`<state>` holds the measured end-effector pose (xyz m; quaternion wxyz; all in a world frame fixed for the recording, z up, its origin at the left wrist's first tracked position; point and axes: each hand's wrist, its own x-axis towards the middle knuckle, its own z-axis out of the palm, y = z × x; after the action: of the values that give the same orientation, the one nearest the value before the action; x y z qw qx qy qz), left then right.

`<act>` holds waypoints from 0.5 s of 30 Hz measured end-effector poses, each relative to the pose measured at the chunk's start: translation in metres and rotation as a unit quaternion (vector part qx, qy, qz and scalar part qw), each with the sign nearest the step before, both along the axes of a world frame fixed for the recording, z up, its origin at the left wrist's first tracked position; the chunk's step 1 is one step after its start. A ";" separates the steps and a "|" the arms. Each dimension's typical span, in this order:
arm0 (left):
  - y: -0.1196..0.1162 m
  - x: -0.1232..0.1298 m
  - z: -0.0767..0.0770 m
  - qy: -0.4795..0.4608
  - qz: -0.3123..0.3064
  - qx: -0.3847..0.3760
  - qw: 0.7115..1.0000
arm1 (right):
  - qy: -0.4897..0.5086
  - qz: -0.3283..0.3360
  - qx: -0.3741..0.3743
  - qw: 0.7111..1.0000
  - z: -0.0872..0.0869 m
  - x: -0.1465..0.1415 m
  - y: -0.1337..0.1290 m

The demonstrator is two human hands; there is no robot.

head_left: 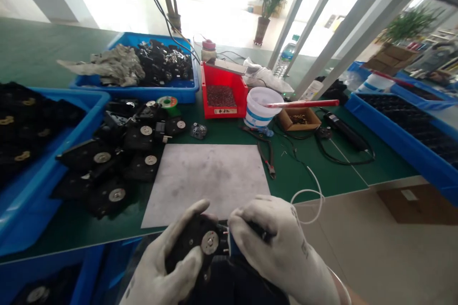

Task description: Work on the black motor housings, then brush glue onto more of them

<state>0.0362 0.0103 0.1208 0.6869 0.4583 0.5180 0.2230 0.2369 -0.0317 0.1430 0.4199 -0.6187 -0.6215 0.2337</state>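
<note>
Item: black round housing with metal centre disc, held just off the front edge of the green tabletop. Gloved left hand and gloved right hand: fingers clamped on it from both sides. Beyond: grey mat, loose matching housings, red-handled pliers.
</note>
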 end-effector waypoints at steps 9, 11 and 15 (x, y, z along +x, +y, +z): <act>-0.002 -0.002 -0.002 -0.014 0.008 -0.013 1.000 | -0.148 0.034 0.109 0.982 -0.008 -0.008 0.009; -0.004 -0.002 -0.004 -0.025 0.011 -0.019 0.999 | -0.154 0.040 0.111 0.981 -0.008 -0.008 0.009; -0.005 -0.002 -0.004 -0.021 0.008 -0.012 1.000 | -0.160 0.043 0.110 0.980 -0.007 -0.008 0.009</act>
<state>0.0339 0.0057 0.1169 0.7017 0.4406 0.5096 0.2320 0.2292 -0.0224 0.1357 0.3700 -0.5711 -0.7284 0.0800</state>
